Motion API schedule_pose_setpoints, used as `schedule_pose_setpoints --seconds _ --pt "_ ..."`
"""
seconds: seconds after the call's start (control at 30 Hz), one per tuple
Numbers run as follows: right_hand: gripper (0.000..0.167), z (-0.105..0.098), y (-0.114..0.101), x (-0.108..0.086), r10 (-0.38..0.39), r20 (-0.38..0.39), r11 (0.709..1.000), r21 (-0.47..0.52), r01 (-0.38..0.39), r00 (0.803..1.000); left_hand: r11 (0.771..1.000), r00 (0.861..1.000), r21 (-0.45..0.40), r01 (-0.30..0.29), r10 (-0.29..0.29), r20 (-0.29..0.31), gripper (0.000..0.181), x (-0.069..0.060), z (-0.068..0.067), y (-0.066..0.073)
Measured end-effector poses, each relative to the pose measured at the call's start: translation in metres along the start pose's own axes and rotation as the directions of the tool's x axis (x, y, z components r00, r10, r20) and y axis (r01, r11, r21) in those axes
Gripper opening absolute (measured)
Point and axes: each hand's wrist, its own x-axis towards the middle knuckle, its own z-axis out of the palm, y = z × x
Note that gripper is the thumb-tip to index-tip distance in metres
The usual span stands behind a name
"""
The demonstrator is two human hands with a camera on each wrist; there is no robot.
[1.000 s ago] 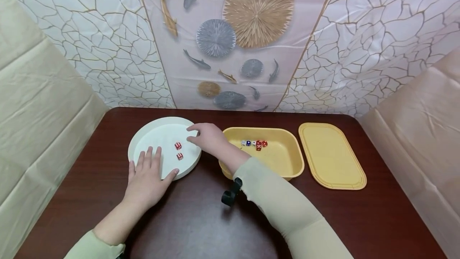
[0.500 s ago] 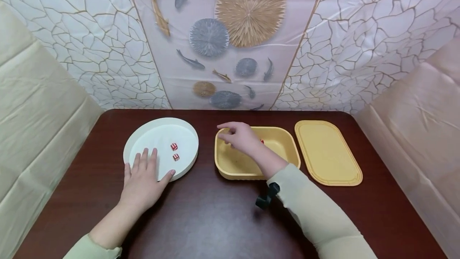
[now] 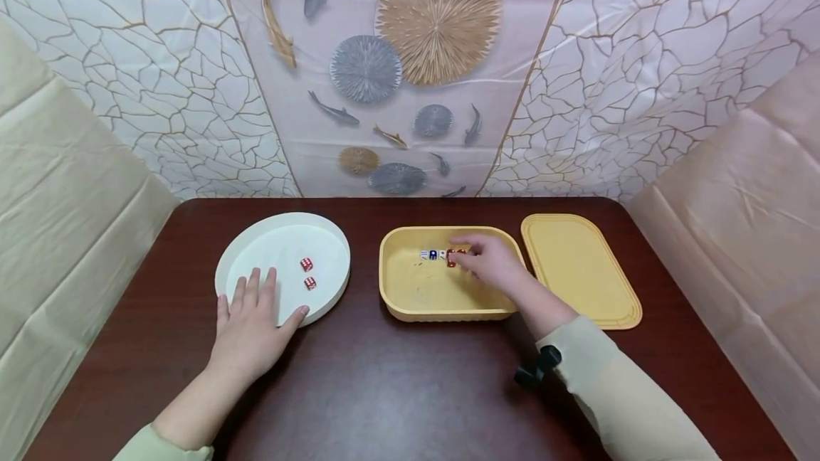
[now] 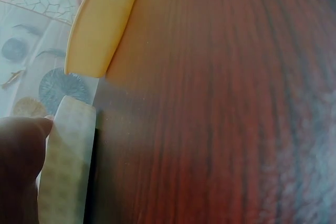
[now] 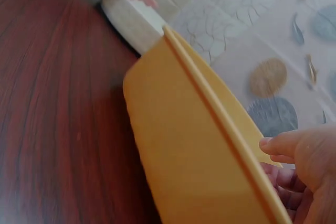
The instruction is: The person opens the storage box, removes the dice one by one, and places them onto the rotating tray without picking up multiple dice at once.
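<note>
My left hand [image 3: 250,326] lies over the near left of the round white tray [image 3: 333,292], fingers spread inside and thumb at the near rim. Two red dice, one [image 3: 306,264] behind the other [image 3: 310,282], sit in the tray. My right hand [image 3: 496,262] is over the yellow box [image 3: 442,315], thumb and forefinger apart beside a red die [image 3: 451,262]. No held thing shows there. Left of it in a row are a white die [image 3: 423,255], a blue die [image 3: 433,255] and another white die [image 3: 442,255]. More red shows behind the fingers. In the right wrist view, the box wall [image 5: 194,145] hides the dice.
A yellow lid [image 3: 579,269] lies flat on the dark wooden table [image 3: 384,390], right of the box. Patterned cloth [image 3: 397,91] hangs behind the table, and plain cloth stands at both sides.
My right hand has moved right, from over the white tray to inside the yellow box near the dice. My left hand has kept its place on the tray. The head view has shifted slightly.
</note>
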Motion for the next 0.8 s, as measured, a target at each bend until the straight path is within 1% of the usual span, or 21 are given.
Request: schedule_pose_setpoints --seconds 0.13,0.23,0.47,0.67,0.8 --pt "0.037 -0.008 0.01 -0.007 0.033 -0.014 0.999 -0.002 -0.033 0.999 1.0 1.0 0.003 -0.001 0.001 -0.001 0.097 -0.001 0.0 0.0" --pt "0.037 -0.011 0.013 -0.009 0.04 -0.015 0.999 -0.017 -0.04 0.999 1.0 1.0 0.002 -0.005 0.005 -0.011 0.097 -0.001 0.0 0.0" --pt "0.039 -0.011 0.007 -0.006 0.016 -0.014 0.997 -0.069 -0.017 1.0 1.0 1.0 -0.007 -0.003 0.003 -0.01 0.097 -0.001 0.0 -0.001" --pt "0.038 -0.01 0.004 -0.003 0.035 -0.015 0.991 -0.128 -0.037 0.999 1.0 1.0 -0.01 -0.002 0.002 -0.005 0.099 -0.001 0.001 -0.002" --pt "0.037 -0.009 0.001 -0.002 0.036 -0.016 0.981 -0.188 -0.039 0.999 1.0 1.0 -0.009 -0.002 0.002 -0.009 0.1 -0.001 0.002 -0.003"
